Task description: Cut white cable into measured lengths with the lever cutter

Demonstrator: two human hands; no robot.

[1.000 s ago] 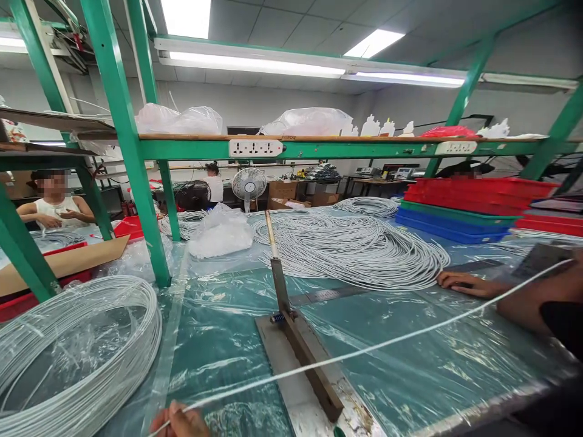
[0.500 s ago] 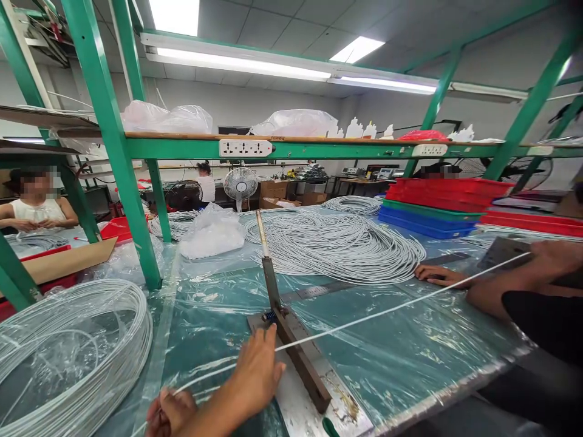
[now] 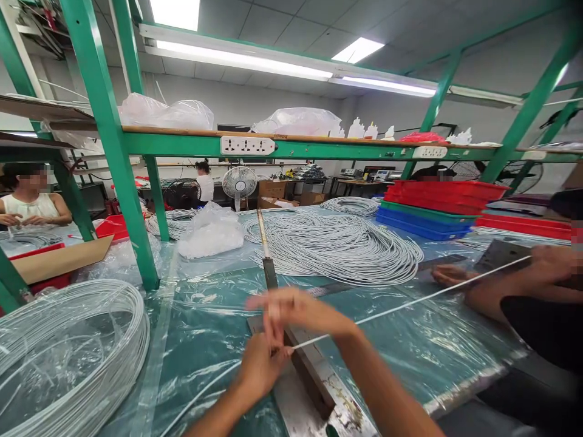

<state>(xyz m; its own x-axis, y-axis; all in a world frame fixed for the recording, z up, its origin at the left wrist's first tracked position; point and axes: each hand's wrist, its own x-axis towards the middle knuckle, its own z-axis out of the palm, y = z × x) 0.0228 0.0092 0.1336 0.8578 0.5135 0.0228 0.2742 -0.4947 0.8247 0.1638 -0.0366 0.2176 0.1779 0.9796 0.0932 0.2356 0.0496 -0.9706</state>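
Note:
My left hand (image 3: 260,363) is closed on a thin white cable (image 3: 387,314), pinching it beside the dark bar of a lever cutter (image 3: 314,382). The cutter has a metal base plate and a long raised handle (image 3: 263,233). Just above the left hand is my right hand (image 3: 294,311), its fingers spread and blurred, some pointing down towards the left hand and cable. From the pinch, the cable stretches taut to the right, up to a co-worker's hand (image 3: 553,262). Its other end trails loosely to the lower left.
A cable coil (image 3: 132,364) lies at left; a larger heap of cable (image 3: 337,243) sits behind the cutter. Stacked red and blue trays (image 3: 428,221), a metal ruler (image 3: 332,288) and a clear plastic bag (image 3: 212,233) are nearby. A green shelf post (image 3: 136,243) rises at left.
My right hand has come up from the lower left to above my left hand. The left hand has moved slightly right along the cable. The co-worker's lower hand has shifted right.

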